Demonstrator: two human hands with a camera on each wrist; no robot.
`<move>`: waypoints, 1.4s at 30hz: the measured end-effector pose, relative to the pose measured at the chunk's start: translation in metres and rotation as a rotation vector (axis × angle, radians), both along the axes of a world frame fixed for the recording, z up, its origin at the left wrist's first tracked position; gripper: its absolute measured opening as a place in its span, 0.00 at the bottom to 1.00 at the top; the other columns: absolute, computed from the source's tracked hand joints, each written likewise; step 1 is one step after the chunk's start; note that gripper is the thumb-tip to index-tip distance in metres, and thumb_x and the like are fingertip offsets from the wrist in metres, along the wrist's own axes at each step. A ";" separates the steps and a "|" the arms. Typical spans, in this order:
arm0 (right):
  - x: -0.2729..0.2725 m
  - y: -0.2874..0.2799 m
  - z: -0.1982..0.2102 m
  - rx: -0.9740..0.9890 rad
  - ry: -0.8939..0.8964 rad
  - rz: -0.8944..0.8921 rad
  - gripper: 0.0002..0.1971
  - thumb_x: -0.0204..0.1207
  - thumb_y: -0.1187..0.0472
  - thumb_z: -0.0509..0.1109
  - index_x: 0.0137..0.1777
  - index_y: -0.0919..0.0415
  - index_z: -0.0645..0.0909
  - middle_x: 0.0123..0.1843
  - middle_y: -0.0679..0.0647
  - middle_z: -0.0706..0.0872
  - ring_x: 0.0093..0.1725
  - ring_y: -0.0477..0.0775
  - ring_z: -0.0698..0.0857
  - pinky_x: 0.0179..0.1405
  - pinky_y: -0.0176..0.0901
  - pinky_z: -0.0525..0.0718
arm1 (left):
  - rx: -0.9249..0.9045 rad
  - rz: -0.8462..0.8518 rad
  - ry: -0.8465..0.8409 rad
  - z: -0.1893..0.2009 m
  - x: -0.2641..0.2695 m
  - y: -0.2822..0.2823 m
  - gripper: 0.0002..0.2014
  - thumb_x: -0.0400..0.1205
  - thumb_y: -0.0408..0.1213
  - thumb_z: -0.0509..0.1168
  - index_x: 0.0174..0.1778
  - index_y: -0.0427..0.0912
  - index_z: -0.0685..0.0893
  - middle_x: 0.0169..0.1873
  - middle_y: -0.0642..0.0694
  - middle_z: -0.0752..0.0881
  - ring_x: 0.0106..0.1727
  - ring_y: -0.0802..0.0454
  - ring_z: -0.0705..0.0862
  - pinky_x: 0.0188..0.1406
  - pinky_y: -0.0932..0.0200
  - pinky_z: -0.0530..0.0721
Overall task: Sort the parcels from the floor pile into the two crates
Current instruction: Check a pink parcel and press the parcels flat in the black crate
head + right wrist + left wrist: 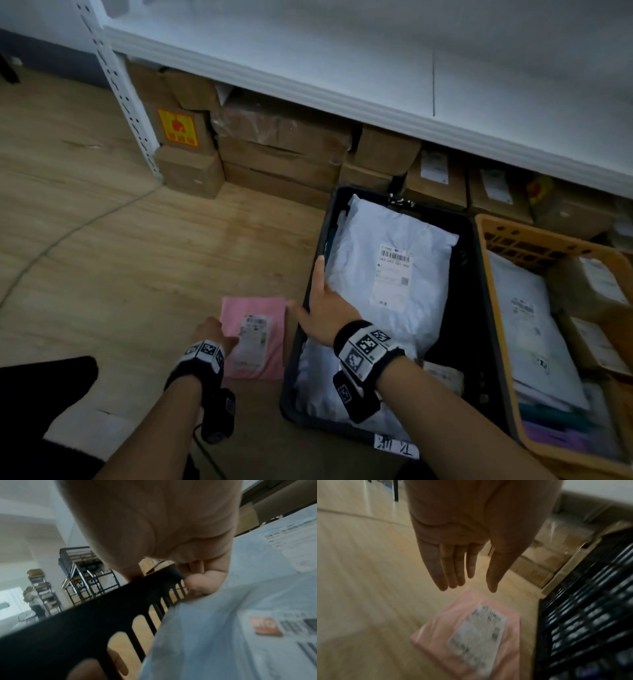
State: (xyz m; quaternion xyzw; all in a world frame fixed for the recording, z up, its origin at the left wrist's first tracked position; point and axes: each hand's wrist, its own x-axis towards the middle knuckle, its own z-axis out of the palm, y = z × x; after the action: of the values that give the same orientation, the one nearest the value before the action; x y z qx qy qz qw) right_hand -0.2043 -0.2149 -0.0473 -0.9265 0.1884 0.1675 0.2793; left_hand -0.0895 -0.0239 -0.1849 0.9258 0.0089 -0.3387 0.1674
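A pink parcel (263,308) (436,635) with a white label lies flat on the wood floor, just left of the black crate (294,377). My left hand (214,334) (469,582) hovers over its near-left edge with straight fingers and holds nothing. My right hand (313,294) straddles the black crate's left wall (68,626), thumb outside and curled fingers (202,582) inside against a large white parcel (394,260) (223,628) that lies on top in the crate. An orange crate (493,274) to the right holds several parcels.
Stacked cardboard boxes (281,150) fill the space under a white shelf (376,113) behind both crates. The shelf's perforated upright (120,96) stands at the far left. Wood floor (102,240) stretches to the left. A dark shape (44,387) sits at lower left.
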 end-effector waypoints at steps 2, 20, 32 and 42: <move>0.002 0.006 -0.010 -0.128 -0.016 0.003 0.46 0.88 0.44 0.54 0.83 0.61 0.19 0.73 0.69 0.78 0.61 0.65 0.84 0.57 0.57 0.85 | 0.080 0.016 0.031 -0.023 -0.006 0.004 0.41 0.71 0.51 0.78 0.72 0.32 0.70 0.70 0.35 0.76 0.69 0.38 0.78 0.63 0.52 0.80; 0.003 0.008 -0.025 -0.178 -0.126 -0.009 0.44 0.86 0.49 0.54 0.86 0.61 0.25 0.69 0.62 0.76 0.54 0.60 0.84 0.45 0.53 0.84 | -0.334 0.338 -0.041 -0.077 -0.003 -0.002 0.17 0.76 0.40 0.74 0.55 0.34 0.82 0.50 0.30 0.86 0.51 0.33 0.86 0.51 0.43 0.85; -0.004 -0.048 0.055 0.213 -0.181 -0.126 0.32 0.88 0.38 0.50 0.85 0.58 0.63 0.78 0.60 0.77 0.73 0.61 0.80 0.72 0.59 0.79 | -1.259 0.230 -0.355 0.201 0.001 -0.047 0.13 0.78 0.34 0.72 0.57 0.50 0.85 0.45 0.62 0.91 0.46 0.68 0.89 0.36 0.75 0.84; -0.088 -0.092 0.129 0.884 -0.665 -0.591 0.13 0.82 0.59 0.72 0.65 0.60 0.86 0.57 0.58 0.93 0.55 0.59 0.92 0.46 0.50 0.91 | -1.307 -0.013 0.063 0.224 -0.097 -0.093 0.21 0.73 0.37 0.75 0.62 0.40 0.84 0.53 0.45 0.91 0.54 0.45 0.90 0.54 0.45 0.89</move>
State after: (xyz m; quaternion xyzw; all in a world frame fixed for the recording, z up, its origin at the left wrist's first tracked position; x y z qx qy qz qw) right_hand -0.2926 -0.3071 0.0816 -0.6350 0.2526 -0.1517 0.7141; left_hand -0.1864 -0.1173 0.0389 0.6230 -0.1995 -0.3022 0.6934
